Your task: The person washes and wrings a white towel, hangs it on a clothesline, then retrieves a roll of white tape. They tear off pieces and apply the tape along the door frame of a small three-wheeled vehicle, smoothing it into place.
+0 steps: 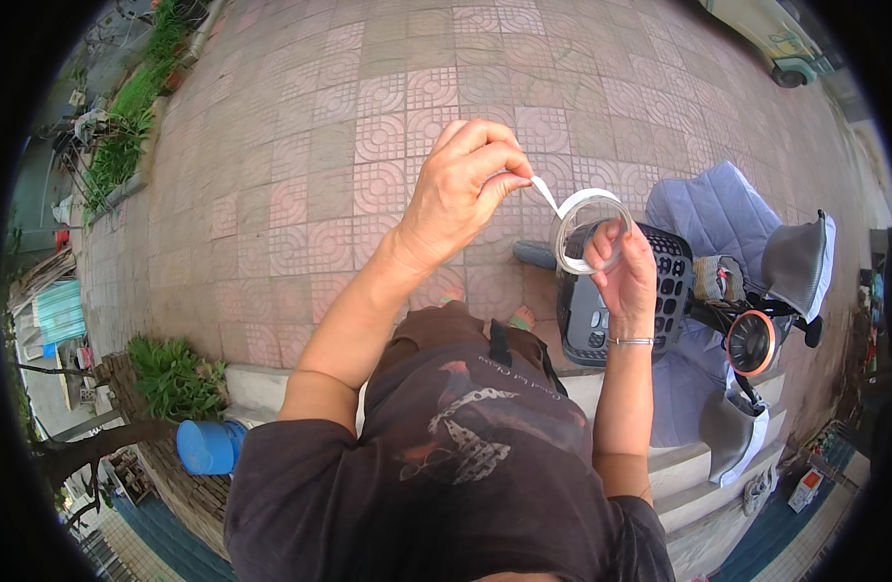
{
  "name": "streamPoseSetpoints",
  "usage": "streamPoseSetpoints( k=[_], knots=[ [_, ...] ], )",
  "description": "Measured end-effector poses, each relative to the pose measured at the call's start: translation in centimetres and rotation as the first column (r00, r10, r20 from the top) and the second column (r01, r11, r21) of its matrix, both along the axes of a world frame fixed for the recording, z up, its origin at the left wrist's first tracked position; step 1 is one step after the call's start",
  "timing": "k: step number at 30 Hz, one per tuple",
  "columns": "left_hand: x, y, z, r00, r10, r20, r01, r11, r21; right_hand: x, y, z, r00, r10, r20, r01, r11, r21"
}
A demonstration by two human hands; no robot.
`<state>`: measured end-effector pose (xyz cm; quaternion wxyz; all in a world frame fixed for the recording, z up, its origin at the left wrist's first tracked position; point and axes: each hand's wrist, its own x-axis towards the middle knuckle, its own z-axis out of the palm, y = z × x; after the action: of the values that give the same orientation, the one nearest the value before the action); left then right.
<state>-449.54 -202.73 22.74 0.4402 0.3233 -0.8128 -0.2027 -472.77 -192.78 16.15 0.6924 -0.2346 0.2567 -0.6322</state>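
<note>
My left hand (466, 178) pinches the loose end of a white tape strip (545, 193) between thumb and fingers. The short strip runs down to a tape roll (564, 244). My right hand (624, 273) grips this roll at its lower right side, with fingers through the ring. Both hands are raised in front of my body, above the paving. Behind the right hand, in the line of sight, is a dark plastic basket (582, 336) with openings in its walls; whether the hand touches it cannot be told.
To the right stands a two-wheeler with a quilted grey cover (715, 211) and a round orange-rimmed part (751, 343). Pale steps (678, 476) lie below it. A blue bucket (206, 447) and a leafy plant (175, 378) are at left. Patterned tiles (380, 138) pave the ground.
</note>
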Motion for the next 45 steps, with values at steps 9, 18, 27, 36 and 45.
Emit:
streamPoseSetpoints(
  k=[9, 18, 27, 36, 45],
  knots=[
    [5.4, -5.2, 0.9, 0.986, -0.163, 0.029, 0.161, 0.986, 0.049, 4.9, -5.4, -1.5, 0.998, 0.061, 0.034, -0.062, 0.997, 0.042],
    [5.4, -12.3, 2.3, 0.949, -0.254, 0.189, 0.217, 0.956, 0.197, 6.6, -12.0, -2.9, 0.994, 0.018, -0.109, 0.014, 0.959, 0.283],
    [-3.0, -25.3, 3.3, 0.742, -0.399, 0.539, 0.210, 0.902, 0.378, 0.8, -22.6, -8.1, 0.824, 0.086, -0.559, 0.067, 0.967, 0.247],
    [-16.9, -41.4, 4.3, 0.577, -0.477, 0.663, 0.368, 0.877, 0.311, -8.2, -38.5, -7.9, 0.054, -0.069, -0.996, 0.188, 0.980, -0.058],
    [-31.8, -58.0, 3.0, 0.477, -0.520, 0.709, 0.539, 0.810, 0.232, -16.5, -55.5, -9.3, 0.915, -0.207, -0.346, 0.182, 0.978, -0.105]
  ],
)
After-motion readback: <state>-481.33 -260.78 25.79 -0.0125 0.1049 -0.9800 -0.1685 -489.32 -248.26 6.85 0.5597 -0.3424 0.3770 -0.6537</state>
